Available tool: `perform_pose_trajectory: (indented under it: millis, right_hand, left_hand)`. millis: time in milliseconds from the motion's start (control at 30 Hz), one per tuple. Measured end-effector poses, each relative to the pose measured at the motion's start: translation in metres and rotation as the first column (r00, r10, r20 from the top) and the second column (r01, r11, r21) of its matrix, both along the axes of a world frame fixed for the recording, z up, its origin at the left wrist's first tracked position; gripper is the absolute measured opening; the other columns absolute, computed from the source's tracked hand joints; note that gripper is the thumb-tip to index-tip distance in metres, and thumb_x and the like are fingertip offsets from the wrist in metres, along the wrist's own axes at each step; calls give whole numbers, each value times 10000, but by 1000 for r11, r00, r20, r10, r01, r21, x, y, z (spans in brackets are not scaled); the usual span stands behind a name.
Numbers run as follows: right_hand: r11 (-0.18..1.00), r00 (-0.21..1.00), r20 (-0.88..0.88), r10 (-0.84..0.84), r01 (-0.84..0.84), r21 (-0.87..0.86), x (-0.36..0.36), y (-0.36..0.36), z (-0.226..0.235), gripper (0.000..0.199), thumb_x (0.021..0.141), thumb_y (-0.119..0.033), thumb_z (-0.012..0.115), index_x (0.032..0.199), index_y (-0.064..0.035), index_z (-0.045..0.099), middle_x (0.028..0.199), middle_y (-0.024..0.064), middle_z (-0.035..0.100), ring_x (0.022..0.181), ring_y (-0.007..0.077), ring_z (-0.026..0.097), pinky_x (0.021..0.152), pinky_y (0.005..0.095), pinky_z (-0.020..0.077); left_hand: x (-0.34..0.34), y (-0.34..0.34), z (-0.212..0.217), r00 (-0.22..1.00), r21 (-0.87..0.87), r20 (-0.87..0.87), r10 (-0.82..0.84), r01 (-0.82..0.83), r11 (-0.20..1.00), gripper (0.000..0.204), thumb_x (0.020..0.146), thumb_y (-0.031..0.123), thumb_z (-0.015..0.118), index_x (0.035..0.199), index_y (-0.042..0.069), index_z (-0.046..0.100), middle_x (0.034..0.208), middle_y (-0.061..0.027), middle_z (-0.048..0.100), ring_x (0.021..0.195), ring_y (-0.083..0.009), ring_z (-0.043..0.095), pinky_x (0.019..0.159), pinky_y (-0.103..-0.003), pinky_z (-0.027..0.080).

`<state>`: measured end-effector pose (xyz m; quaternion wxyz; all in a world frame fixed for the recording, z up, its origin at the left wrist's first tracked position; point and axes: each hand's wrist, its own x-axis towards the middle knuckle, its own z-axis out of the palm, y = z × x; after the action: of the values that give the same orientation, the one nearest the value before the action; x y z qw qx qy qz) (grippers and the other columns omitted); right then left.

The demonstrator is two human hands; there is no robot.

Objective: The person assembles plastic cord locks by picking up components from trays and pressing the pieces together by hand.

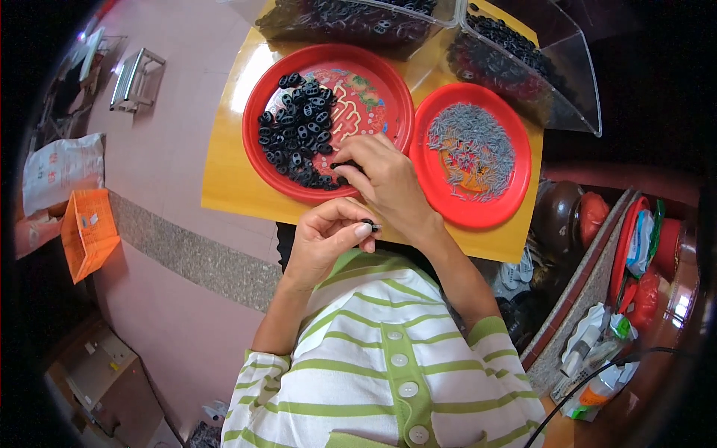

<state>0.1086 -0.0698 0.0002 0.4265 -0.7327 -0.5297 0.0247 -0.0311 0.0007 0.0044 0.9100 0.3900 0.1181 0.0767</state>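
You're in a home used for piecework, not a factory. Your bench is a low yellow table (224,172) on a pink tiled floor (179,134) with a grey stone strip. Decorated red household plates (258,104) serve as sorting trays for small black parts (299,123) and grey pins (470,145). Clear plastic bins (575,89) hold bulk stock. An orange crate (86,231) and a white sack (63,168) sit on the floor; bottles and bagged goods (597,358) crowd a ledge at your right.
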Motion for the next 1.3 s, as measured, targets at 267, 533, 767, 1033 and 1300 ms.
perform_pose_trajectory:
  millis: [267,533,767,1033,1300]
  right_hand:
    - [978,584,-812,-6,171,116,5,-50,13,164,820,37,574,973,-2,620,912,52,597,812,87,606,689,221,521]
    - [958,434,-899,55,231,171,18,-83,14,173,873,-39,572,1037,-13,624,984,38,597,843,92,598,695,209,504]
    - [962,454,-890,28,229,147,21,-95,12,214,880,-49,573,1090,-10,595,1012,25,583,826,73,568,695,204,493]
    - [957,380,-925,21,259,128,21,-99,7,209,861,-47,603,1065,-10,583,947,17,587,750,49,540,668,189,466]
    - [971,393,-920,10,215,102,21,-98,11,231,871,-47,588,1097,-5,604,920,13,594,801,54,554,674,182,479]
  left_hand:
    - [28,-5,1,991,117,-51,125,-119,986,94,860,4,559,937,-32,600,850,-92,632,698,-125,592,671,-238,479]
    - [54,-9,7,985,194,-146,95,-66,979,107,866,41,579,946,-27,604,841,-81,643,698,-110,589,658,-227,471]
    - [64,-12,7,973,262,-224,50,11,965,108,853,60,594,926,-16,619,824,-64,639,718,-95,585,656,-219,461]
    - [71,-13,5,970,306,-240,39,38,951,103,845,72,614,910,-8,621,800,-40,633,704,-76,570,642,-201,444]
    - [72,-10,3,966,376,-257,11,89,922,97,843,72,618,909,-1,620,790,-10,627,678,-45,550,632,-183,446]
